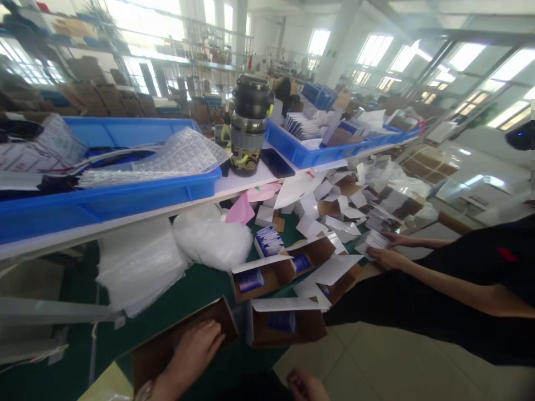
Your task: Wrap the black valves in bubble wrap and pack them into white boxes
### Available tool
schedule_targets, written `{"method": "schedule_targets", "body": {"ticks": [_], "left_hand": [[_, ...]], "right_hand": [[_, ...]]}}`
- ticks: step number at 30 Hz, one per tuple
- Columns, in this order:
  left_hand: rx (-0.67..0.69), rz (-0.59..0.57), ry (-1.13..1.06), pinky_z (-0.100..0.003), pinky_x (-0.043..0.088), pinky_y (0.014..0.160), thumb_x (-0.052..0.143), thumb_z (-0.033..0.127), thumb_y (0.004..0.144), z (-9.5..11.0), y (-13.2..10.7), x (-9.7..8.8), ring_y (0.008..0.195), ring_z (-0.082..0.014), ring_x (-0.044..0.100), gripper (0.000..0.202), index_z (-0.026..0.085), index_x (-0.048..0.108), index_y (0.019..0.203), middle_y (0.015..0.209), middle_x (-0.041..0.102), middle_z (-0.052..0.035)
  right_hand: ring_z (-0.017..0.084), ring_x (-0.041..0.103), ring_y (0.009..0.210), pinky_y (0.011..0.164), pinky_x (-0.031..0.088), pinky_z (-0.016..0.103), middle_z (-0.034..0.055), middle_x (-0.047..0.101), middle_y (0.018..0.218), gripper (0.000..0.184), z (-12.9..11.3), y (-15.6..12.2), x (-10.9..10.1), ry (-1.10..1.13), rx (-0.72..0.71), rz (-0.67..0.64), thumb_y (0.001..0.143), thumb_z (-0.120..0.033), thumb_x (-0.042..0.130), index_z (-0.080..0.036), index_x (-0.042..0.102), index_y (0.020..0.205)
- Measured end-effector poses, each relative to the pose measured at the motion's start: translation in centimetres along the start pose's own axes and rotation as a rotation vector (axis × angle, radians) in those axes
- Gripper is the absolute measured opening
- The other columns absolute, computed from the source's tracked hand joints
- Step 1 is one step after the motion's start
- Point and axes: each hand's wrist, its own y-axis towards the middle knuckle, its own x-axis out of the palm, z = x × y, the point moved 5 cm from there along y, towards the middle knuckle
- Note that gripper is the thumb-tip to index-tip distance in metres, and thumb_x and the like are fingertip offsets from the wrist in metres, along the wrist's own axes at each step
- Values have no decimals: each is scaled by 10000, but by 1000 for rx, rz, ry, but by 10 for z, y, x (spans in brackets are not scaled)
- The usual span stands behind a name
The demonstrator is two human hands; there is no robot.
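Observation:
My left hand [196,351] reaches down into an open brown cardboard box [156,359] at the front of the green table [200,284]. Its fingers are bent and close together; what lies under them is hidden, apart from a trace of blue beside the palm. At the bottom edge, my right hand [307,385] hangs in front of the floor, fingers curled, with nothing visible in it. To the right of the left hand's box stands another open box [292,331] with a white flap and a blue packet [282,321] inside.
Behind are more open boxes [267,278], a box of packets [270,242], bubble bags [213,236] and pink paper [241,210]. A shelf carries blue trays [167,186], a bottle [247,131] and a phone [277,162]. At right, a co-worker's hands [387,253] hold a white box [371,242].

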Motion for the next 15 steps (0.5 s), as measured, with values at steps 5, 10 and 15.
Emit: {"method": "schedule_targets", "body": {"ticks": [5, 10, 15], "left_hand": [[47, 624, 198, -419, 531, 792, 504, 452, 987, -8, -33, -87, 878, -295, 646, 296, 191, 617, 906, 916, 665, -106], [-129, 494, 265, -449, 523, 850, 509, 223, 919, -32, -25, -119, 970, -320, 629, 103, 188, 596, 963, 1038, 644, -137], [-115, 180, 44, -349, 496, 781, 438, 56, 850, -9, -45, -111, 869, -236, 626, 179, 203, 534, 882, 893, 627, -57]], "right_hand": [[223, 700, 736, 659, 494, 284, 67, 729, 764, 326, -89, 14, 27, 248, -97, -20, 855, -458, 555, -181, 727, 851], [251, 725, 779, 479, 495, 258, 153, 721, 1014, 680, -143, 37, 78, 507, 105, -161, 808, -714, 607, -121, 667, 1136], [319, 717, 1027, 511, 623, 346, 189, 607, 1343, 869, -169, 54, 111, 738, 278, -90, 776, -674, 726, -156, 452, 1418]]}}
